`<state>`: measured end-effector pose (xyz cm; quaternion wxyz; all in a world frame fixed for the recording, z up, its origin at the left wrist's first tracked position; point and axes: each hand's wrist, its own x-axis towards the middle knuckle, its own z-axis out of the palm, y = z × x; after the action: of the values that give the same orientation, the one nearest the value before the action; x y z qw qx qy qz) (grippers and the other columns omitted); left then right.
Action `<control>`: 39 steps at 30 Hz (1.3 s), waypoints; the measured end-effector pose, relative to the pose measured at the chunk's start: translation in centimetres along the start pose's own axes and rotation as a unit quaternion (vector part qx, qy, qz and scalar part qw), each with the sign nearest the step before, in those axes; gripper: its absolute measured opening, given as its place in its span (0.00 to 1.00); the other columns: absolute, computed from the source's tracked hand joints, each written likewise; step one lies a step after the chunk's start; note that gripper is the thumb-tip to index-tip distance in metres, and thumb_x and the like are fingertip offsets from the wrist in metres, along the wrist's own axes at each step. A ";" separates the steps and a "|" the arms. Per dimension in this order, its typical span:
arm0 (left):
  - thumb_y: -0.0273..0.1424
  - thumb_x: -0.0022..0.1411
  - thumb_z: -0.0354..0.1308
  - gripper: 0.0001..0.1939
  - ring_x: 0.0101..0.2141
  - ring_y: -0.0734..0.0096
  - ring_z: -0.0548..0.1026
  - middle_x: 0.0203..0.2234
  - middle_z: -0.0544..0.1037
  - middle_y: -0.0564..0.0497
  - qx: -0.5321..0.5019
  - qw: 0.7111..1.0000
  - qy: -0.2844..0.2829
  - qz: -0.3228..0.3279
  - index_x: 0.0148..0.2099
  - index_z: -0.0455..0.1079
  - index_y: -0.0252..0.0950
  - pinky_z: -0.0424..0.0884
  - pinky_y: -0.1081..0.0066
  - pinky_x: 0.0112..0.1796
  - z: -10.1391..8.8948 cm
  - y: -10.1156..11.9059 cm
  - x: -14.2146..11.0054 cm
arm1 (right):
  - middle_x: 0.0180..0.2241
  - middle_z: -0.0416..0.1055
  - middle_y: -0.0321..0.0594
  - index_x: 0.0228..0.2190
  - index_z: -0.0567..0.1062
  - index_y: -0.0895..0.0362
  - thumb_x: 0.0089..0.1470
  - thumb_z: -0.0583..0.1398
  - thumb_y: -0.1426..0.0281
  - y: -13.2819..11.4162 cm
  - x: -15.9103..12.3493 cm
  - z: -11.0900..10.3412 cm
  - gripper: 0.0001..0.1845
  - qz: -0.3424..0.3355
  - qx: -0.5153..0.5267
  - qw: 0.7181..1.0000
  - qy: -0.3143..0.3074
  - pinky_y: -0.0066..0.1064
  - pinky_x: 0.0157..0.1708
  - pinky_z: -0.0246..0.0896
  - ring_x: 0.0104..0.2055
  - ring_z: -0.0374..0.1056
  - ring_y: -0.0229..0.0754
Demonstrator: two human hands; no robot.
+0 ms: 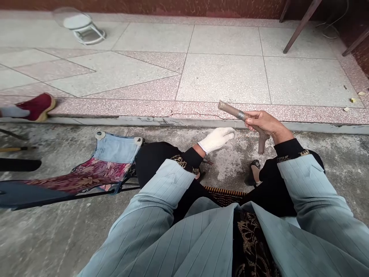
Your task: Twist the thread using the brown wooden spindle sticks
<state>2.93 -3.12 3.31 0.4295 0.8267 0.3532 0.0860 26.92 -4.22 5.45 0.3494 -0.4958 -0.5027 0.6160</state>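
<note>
A greyish-brown stick [230,109] with a short side stub at its lower end slants in front of me. My right hand [261,123], bare, has its fingers closed round the stick's middle. Silvery wire [241,114] is wound in several turns about the stick just beyond my fingers. A thin strand [235,124] runs down from the stick to my left hand [217,139], which wears a white knit glove. The gloved fingers pinch that strand. Its end is hidden in the glove.
A raised tiled step [221,77] runs across ahead. At left stand a folding fabric chair [103,169] and another person's red shoe [37,107]. A small white stool [83,27] is farther back; dark furniture legs [301,27] rise at right.
</note>
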 end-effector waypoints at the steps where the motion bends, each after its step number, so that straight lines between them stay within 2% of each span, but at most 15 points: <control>1: 0.36 0.68 0.45 0.17 0.29 0.72 0.72 0.32 0.77 0.52 0.013 1.000 -0.009 0.006 0.45 0.73 0.35 0.66 0.72 0.34 0.1 0.1 0.0 | 0.24 0.69 0.34 0.55 0.74 0.60 0.48 0.67 0.64 0.3 0.2 0.1 0.33 0.014 -0.007 1.000 0.027 0.26 0.25 0.57 0.24 0.61 0.33; 4: 0.37 0.69 0.45 0.18 0.32 0.70 0.73 0.34 0.78 0.50 0.082 0.996 -0.023 0.017 0.47 0.74 0.36 0.65 0.72 0.35 0.4 -0.1 0.1 | 0.27 0.71 0.37 0.56 0.74 0.60 0.52 0.64 0.67 0.8 0.9 0.2 0.29 0.045 -0.138 0.983 0.113 0.28 0.27 0.59 0.25 0.62 0.35; 6: 0.37 0.69 0.44 0.18 0.33 0.68 0.74 0.35 0.79 0.49 0.134 0.990 -0.030 0.021 0.47 0.74 0.36 0.65 0.71 0.35 0.7 -0.3 0.2 | 0.32 0.74 0.41 0.53 0.77 0.57 0.54 0.63 0.67 0.9 1.2 0.1 0.24 0.053 -0.296 0.943 0.145 0.30 0.30 0.60 0.29 0.66 0.38; 8: 0.36 0.69 0.44 0.18 0.34 0.67 0.75 0.35 0.79 0.49 0.183 0.982 -0.041 0.032 0.48 0.74 0.37 0.64 0.71 0.34 0.9 -0.5 0.2 | 0.38 0.77 0.44 0.49 0.80 0.55 0.54 0.63 0.65 0.9 1.4 0.0 0.21 0.075 -0.436 0.889 0.121 0.33 0.34 0.60 0.35 0.69 0.43; 10: 0.36 0.69 0.44 0.18 0.34 0.65 0.75 0.35 0.80 0.49 0.226 0.973 -0.040 0.038 0.47 0.74 0.38 0.63 0.70 0.34 0.8 -0.5 0.2 | 0.40 0.77 0.45 0.46 0.82 0.53 0.54 0.63 0.65 0.9 1.3 -0.1 0.18 0.116 -0.514 0.849 0.035 0.34 0.35 0.59 0.38 0.69 0.46; 12: 0.36 0.69 0.45 0.18 0.35 0.64 0.76 0.36 0.80 0.48 0.248 0.968 -0.021 0.030 0.48 0.74 0.38 0.64 0.70 0.34 0.5 -0.7 0.1 | 0.36 0.78 0.43 0.44 0.83 0.54 0.53 0.64 0.66 0.9 1.0 -0.2 0.16 0.161 -0.508 0.839 -0.105 0.33 0.33 0.59 0.34 0.69 0.44; 15: 0.36 0.69 0.46 0.17 0.36 0.64 0.76 0.36 0.80 0.49 0.204 0.979 0.010 0.012 0.47 0.75 0.38 0.65 0.70 0.36 -0.2 -1.1 0.2 | 0.29 0.75 0.38 0.47 0.82 0.55 0.51 0.67 0.63 0.5 0.3 -0.6 0.21 0.166 -0.339 0.867 -0.326 0.30 0.29 0.58 0.26 0.64 0.36; 17: 0.35 0.68 0.47 0.16 0.36 0.66 0.75 0.35 0.79 0.49 0.121 0.992 0.017 0.011 0.46 0.75 0.37 0.66 0.70 0.37 -0.5 -1.3 0.3 | 0.28 0.74 0.36 0.51 0.79 0.56 0.49 0.68 0.60 -0.1 -0.3 -1.0 0.28 0.121 -0.214 0.897 -0.368 0.28 0.28 0.58 0.26 0.62 0.33; 21: 0.35 0.67 0.47 0.15 0.32 0.69 0.74 0.34 0.78 0.50 0.012 1.000 0.026 0.006 0.44 0.73 0.34 0.68 0.71 0.35 -0.5 -1.3 0.3 | 0.28 0.72 0.33 0.52 0.78 0.57 0.48 0.69 0.62 -1.1 -1.0 -1.7 0.29 0.027 -0.071 0.974 -0.214 0.25 0.28 0.58 0.26 0.61 0.31; 24: 0.36 0.69 0.45 0.16 0.30 0.71 0.73 0.31 0.76 0.52 0.001 0.999 0.030 0.008 0.43 0.72 0.35 0.67 0.72 0.33 0.1 -0.9 0.3 | 0.26 0.69 0.33 0.51 0.77 0.58 0.48 0.69 0.62 -0.7 -0.5 -1.3 0.29 -0.001 0.009 0.998 -0.064 0.26 0.27 0.58 0.25 0.61 0.32; 28: 0.36 0.69 0.45 0.16 0.31 0.69 0.73 0.31 0.77 0.51 0.077 0.997 -0.002 0.021 0.45 0.72 0.35 0.65 0.71 0.34 1.0 -0.7 0.5 | 0.25 0.70 0.36 0.55 0.74 0.59 0.51 0.66 0.64 0.7 0.9 -0.1 0.30 0.041 -0.068 0.993 0.092 0.28 0.26 0.59 0.25 0.62 0.36; 31: 0.36 0.70 0.44 0.18 0.34 0.66 0.75 0.34 0.79 0.49 0.160 0.986 -0.025 0.031 0.47 0.73 0.36 0.64 0.70 0.35 1.3 -0.6 0.6 | 0.33 0.75 0.44 0.53 0.76 0.56 0.56 0.62 0.64 1.1 1.5 0.3 0.24 0.051 -0.324 0.932 0.156 0.32 0.31 0.61 0.31 0.67 0.42; 33: 0.36 0.70 0.43 0.18 0.35 0.64 0.75 0.34 0.79 0.48 0.200 0.979 -0.034 0.034 0.48 0.73 0.37 0.64 0.69 0.35 1.2 -0.5 0.6 | 0.37 0.76 0.47 0.49 0.80 0.55 0.56 0.61 0.64 0.9 1.4 0.0 0.19 0.080 -0.490 0.861 0.109 0.35 0.34 0.61 0.35 0.68 0.46; 35: 0.36 0.69 0.45 0.18 0.34 0.63 0.76 0.32 0.80 0.48 0.221 0.974 -0.040 0.029 0.47 0.74 0.37 0.64 0.69 0.34 0.8 -0.6 0.4 | 0.36 0.77 0.46 0.44 0.82 0.55 0.54 0.64 0.66 0.5 1.0 -0.5 0.16 0.136 -0.549 0.824 -0.027 0.35 0.34 0.60 0.35 0.69 0.46; 39: 0.34 0.67 0.48 0.15 0.33 0.66 0.75 0.32 0.79 0.49 0.103 0.994 -0.025 0.006 0.45 0.75 0.36 0.66 0.70 0.34 -0.7 -0.9 0.1 | 0.31 0.76 0.39 0.49 0.80 0.56 0.51 0.67 0.63 -0.1 -0.1 -2.1 0.24 0.165 -0.347 0.857 -0.343 0.30 0.31 0.60 0.28 0.65 0.37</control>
<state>2.26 -2.27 2.99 0.3502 0.8704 0.3447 0.0312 28.95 -3.75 5.58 -0.1460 -0.4178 -0.6826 0.5815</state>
